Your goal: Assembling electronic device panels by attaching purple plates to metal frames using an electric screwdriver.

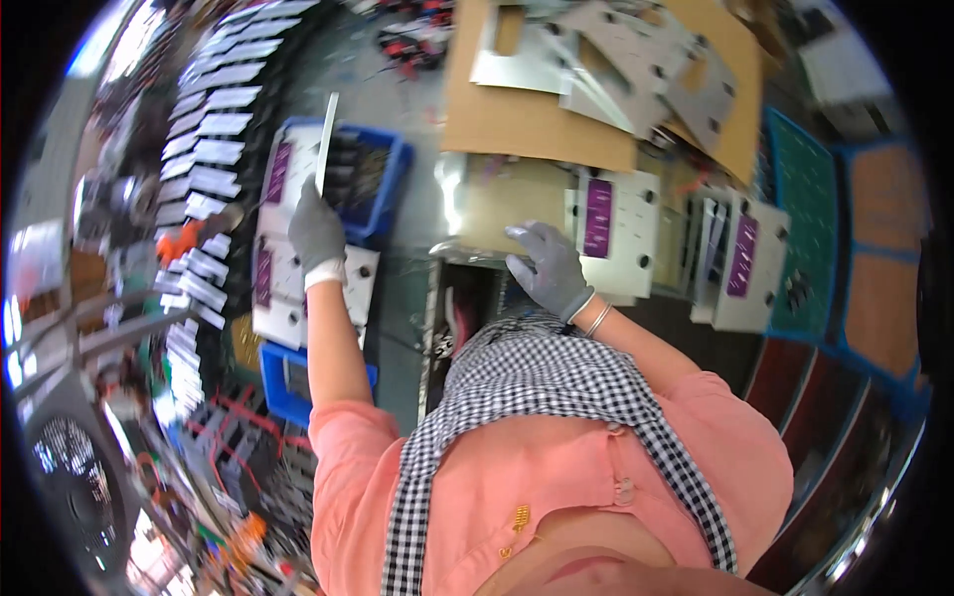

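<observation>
gloved hands: left (316,233) grips metal strip (326,139), right (550,268) flat on cluttered workbench (417,199).

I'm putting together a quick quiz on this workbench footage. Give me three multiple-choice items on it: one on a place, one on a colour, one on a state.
1. Where is the left hand?
A. over the blue bin
B. on the brown cardboard sheet
C. in the person's lap

2. What colour are the gloves on both hands?
A. yellow
B. grey
C. white

3. What is the right hand doing?
A. lifting a metal plate high
B. hanging free of everything
C. resting on the shiny sheet at the bench edge

Answers:
1 A, the hand holds a thin white strip up over the blue bin.
2 B, both gloves are grey.
3 C, its fingers lie on the shiny sheet, beside a metal plate with a purple label.
</observation>
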